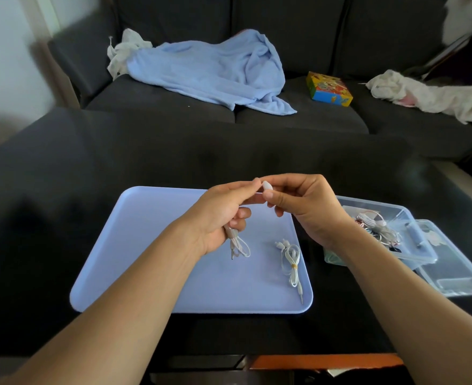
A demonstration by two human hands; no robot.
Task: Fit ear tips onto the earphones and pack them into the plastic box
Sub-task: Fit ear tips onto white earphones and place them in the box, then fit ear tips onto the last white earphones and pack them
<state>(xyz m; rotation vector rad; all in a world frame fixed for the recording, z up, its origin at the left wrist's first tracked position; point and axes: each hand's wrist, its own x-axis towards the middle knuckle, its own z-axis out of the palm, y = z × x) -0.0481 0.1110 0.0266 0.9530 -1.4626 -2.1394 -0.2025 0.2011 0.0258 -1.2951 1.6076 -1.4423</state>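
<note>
Both hands raised over the far edge of the lilac tray, which sits on a dark table.

Left hand: fingers curled round a bundled white earphone cable; thumb and forefinger pinch its upper end at the fingertips. The loop and plug of this cable hang below the palm, over the middle of the tray.

Right hand: thumb and forefinger pinch a small white ear tip, held against the left fingertips. Whether the tip is seated on the earbud cannot be told; the joint is hidden by the fingers.

Second pair of white earphones: lies on the tray near its right edge, coiled, tied with a yellow band, plug pointing toward the near right corner. Not touched by either hand.

Clear plastic box: on the table just beside the tray's right edge, open; holds a tangle of earphones and wires. Its clear lid lies partly under the box, on its right.

Background: dark sofa behind the table, with a light blue towel, a colourful cardboard box and white cloths on it. Print on the cardboard box is too blurred to read. No other writing legible anywhere.
</note>
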